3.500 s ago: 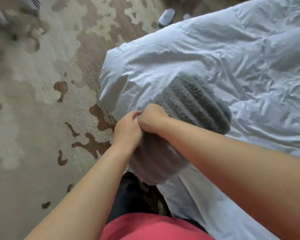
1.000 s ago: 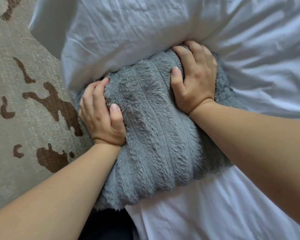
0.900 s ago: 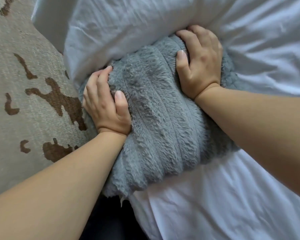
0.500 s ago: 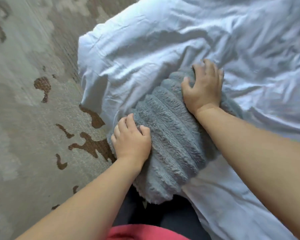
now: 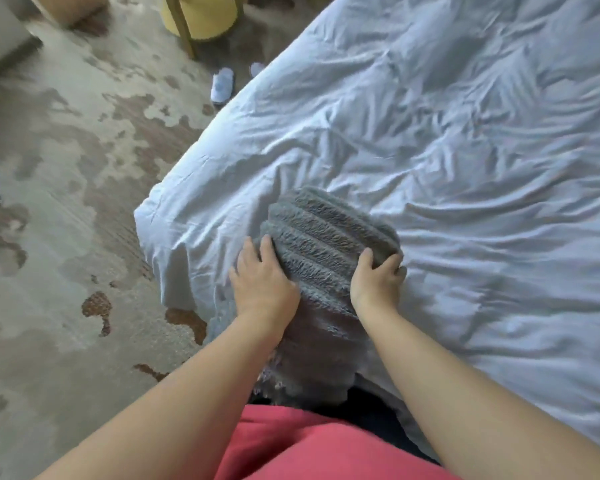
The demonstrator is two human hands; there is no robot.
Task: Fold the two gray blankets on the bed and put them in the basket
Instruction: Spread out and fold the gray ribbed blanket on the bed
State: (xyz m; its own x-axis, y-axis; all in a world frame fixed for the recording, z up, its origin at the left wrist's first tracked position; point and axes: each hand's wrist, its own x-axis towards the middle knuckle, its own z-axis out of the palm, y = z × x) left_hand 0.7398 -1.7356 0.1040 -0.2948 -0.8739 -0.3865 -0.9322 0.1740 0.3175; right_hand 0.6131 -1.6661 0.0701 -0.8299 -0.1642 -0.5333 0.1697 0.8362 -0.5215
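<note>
Head cam, looking down, bed (image 5: 465, 168) close

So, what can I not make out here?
The second gray blanket: nowhere in the head view.
The basket: a yellow object is cut by the top edge; identity unclear.
The folded gray blanket: near end shadowed, partly under the left forearm.
The right hand: fingertips curl behind the blanket's edge.
</note>
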